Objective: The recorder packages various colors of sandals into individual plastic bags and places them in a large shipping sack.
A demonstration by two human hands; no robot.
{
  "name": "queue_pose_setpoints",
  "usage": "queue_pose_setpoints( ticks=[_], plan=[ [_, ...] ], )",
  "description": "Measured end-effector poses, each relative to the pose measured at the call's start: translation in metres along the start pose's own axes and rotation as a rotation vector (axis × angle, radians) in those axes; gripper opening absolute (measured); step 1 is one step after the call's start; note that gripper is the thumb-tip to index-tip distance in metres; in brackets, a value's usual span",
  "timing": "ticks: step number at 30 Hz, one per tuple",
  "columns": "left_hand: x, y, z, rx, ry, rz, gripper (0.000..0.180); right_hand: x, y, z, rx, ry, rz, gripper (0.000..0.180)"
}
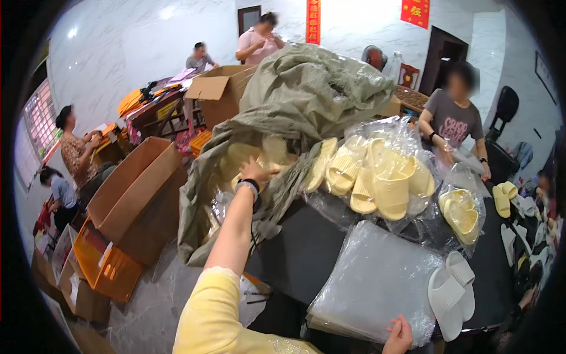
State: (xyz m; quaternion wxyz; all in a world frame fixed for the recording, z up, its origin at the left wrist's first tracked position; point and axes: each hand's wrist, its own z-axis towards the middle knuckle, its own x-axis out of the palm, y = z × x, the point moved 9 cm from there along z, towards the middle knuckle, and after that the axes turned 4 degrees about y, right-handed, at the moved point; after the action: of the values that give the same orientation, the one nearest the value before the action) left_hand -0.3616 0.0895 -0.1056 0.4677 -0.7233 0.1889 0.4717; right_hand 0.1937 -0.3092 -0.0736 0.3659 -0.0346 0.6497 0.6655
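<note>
My left hand (pixel 257 171) reaches into the mouth of a grey-green woven sack (pixel 197 203), its fingers spread over pale yellow slippers (pixel 239 154) inside. Whether the fingertips grip one cannot be made out. At the lower edge, my right hand (pixel 398 336) is by the near side of a stack of clear plastic bags (pixel 377 277), its fingers loosely bent and holding nothing visible. Right of the stack lies a pair of white slippers (pixel 451 292). Beyond it, several yellow slippers (pixel 389 189) lie on and among clear bags. Another bagged yellow pair (pixel 460 215) is farther right.
The black table (pixel 300 248) carries more slippers (pixel 519 236) along its right side. A person (pixel 457 112) across the table handles clear plastic. On the left stand a long cardboard box (pixel 138 200) and an orange crate (pixel 109 265). Other people sit or stand farther back.
</note>
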Motion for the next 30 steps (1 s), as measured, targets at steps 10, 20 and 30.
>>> queue_pose_setpoints(
  ticks=[10,20,30],
  plan=[
    [0.013,0.032,0.062,0.111,-0.118,0.068,0.045,0.012,-0.002,-0.011,-0.026,0.032,-0.035,0.022],
    [-0.109,-0.004,0.002,0.221,-0.412,-0.189,0.03,-0.001,-0.037,-0.012,-0.022,0.007,0.162,0.021],
    [-0.249,-0.168,-0.059,0.565,-0.379,-0.208,0.024,0.002,-0.036,-0.005,0.011,0.031,0.209,0.021]
  ],
)
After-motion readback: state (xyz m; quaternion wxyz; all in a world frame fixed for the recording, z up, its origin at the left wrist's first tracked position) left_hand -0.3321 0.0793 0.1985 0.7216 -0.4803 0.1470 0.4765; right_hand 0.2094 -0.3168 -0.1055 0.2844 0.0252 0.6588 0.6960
